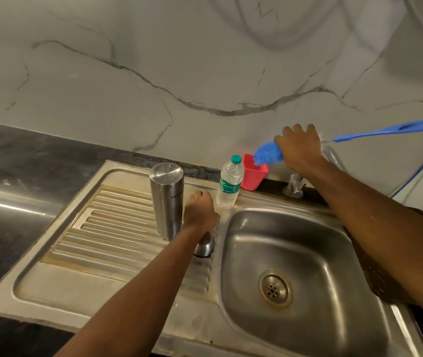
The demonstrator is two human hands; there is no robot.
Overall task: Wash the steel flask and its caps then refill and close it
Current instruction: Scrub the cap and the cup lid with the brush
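Note:
The steel flask (167, 202) stands on the ribbed drainboard, its flat closed end facing up. A rounded steel cap (204, 245) sits just right of it, partly under my left forearm. My left hand (200, 212) rests on the drainboard between the flask and a plastic water bottle (230, 182), fingers curled under; whether they hold anything is hidden. My right hand (300, 148) grips a blue bottle brush (267, 153) near its bristle head. The head hangs over a red cup (253, 177), and the handle sticks out to the right.
The steel sink basin (295, 258) with its drain lies at the lower right. The tap (296, 185) stands behind it, under my right forearm. A marble wall rises behind the counter, and a dark countertop (11, 155) extends to the left.

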